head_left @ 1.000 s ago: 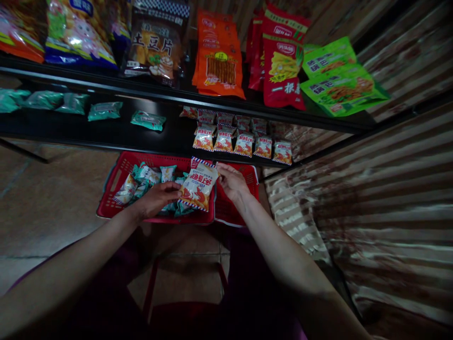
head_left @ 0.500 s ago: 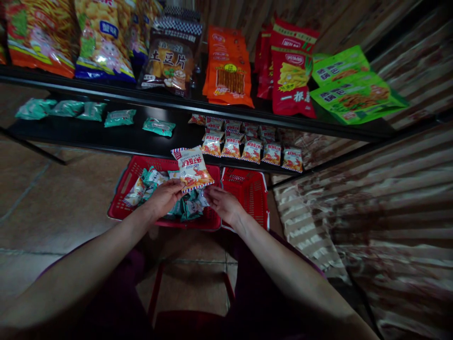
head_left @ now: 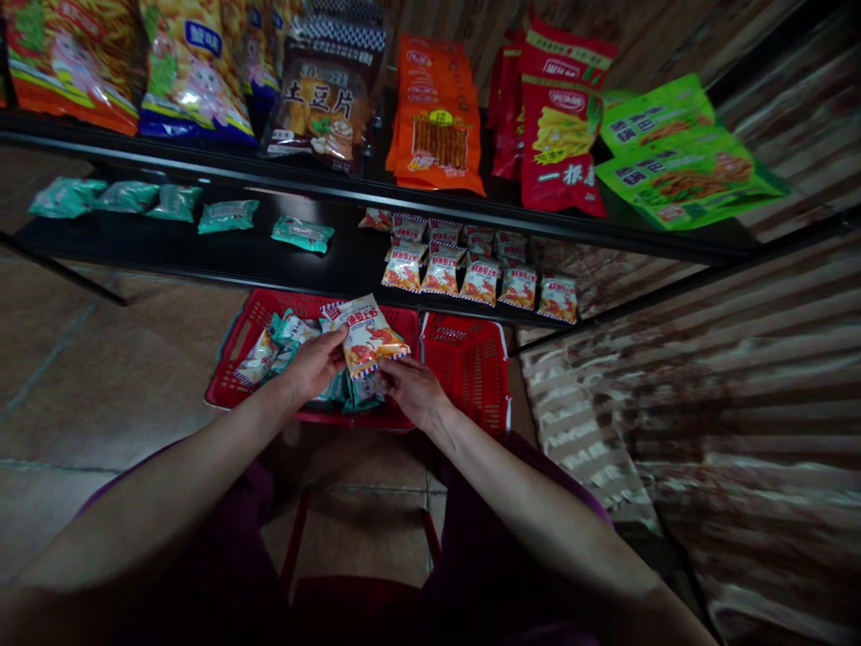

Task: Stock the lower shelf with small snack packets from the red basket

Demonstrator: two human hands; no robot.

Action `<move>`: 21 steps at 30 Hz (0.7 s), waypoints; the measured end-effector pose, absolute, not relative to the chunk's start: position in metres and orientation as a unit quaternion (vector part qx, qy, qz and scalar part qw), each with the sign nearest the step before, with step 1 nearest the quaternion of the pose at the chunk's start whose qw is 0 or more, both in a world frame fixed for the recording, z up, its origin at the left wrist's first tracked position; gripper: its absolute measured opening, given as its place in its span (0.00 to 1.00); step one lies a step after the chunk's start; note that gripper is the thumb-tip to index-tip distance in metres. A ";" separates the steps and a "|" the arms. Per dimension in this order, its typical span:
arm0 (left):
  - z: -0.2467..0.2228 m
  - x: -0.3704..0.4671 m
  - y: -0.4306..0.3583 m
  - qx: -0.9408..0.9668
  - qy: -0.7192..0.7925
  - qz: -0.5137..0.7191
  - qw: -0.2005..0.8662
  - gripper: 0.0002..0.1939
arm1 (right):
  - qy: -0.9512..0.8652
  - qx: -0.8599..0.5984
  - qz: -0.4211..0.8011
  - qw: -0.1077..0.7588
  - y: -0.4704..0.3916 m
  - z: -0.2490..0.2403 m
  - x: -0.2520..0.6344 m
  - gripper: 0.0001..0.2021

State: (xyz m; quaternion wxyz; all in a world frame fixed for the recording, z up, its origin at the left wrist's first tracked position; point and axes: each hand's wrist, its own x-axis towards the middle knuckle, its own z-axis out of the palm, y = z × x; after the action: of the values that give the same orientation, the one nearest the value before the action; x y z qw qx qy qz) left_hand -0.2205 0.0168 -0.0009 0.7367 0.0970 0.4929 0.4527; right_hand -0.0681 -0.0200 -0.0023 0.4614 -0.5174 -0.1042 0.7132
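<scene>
Between my two hands is a white and orange snack bag [head_left: 369, 334], tilted above a red plastic basket [head_left: 221, 388]. My left hand [head_left: 321, 361] pinches its left side, and my right hand [head_left: 412, 388] grips its lower right edge. Under it in the basket lie several teal snack packets [head_left: 365, 393] and a few white and orange ones [head_left: 259, 361], partly hidden by my hands. On the lower shelf ahead, several matching white and orange bags [head_left: 479, 280] stand in rows at the right.
Several teal packets [head_left: 229, 215] lie in a line on the black lower shelf [head_left: 235, 258]. Larger bags, such as an orange one [head_left: 439, 126] and a red one [head_left: 561, 135], fill the upper shelf. Another red basket [head_left: 464, 368] adjoins at right. A striped curtain [head_left: 753, 377] hangs beside it.
The snack bag has come down slightly and turned. My right hand has moved left and up to it and now grips its lower right edge.
</scene>
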 end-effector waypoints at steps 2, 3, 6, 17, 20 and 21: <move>-0.001 -0.219 0.019 0.073 0.515 0.464 0.717 0.01 | -0.095 -0.509 0.727 0.451 -0.022 0.001 -0.068 0.09; -0.001 -0.218 0.019 0.066 0.520 0.466 0.713 0.01 | -0.091 -0.504 0.732 0.449 -0.023 0.002 -0.068 0.09; -0.001 -0.216 0.019 0.059 0.519 0.466 0.714 0.03 | -0.096 -0.496 0.736 0.451 -0.025 0.005 -0.068 0.10; -0.003 -0.230 0.022 0.106 0.515 0.482 0.701 0.03 | -0.167 -0.533 0.659 0.504 -0.022 0.013 -0.058 0.17; -0.002 -0.235 0.019 0.149 0.506 0.463 0.713 0.06 | -0.248 -0.534 0.630 0.507 -0.014 0.018 -0.049 0.17; -0.001 -0.235 0.017 0.167 0.501 0.455 0.716 0.08 | -0.269 -0.532 0.630 0.497 -0.012 0.020 -0.046 0.17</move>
State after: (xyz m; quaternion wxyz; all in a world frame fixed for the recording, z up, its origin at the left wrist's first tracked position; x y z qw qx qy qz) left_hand -0.2354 0.0174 -0.0010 0.7165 0.1673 0.5013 0.4553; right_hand -0.0460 -0.0124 0.0198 0.4969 -0.5324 -0.2693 0.6301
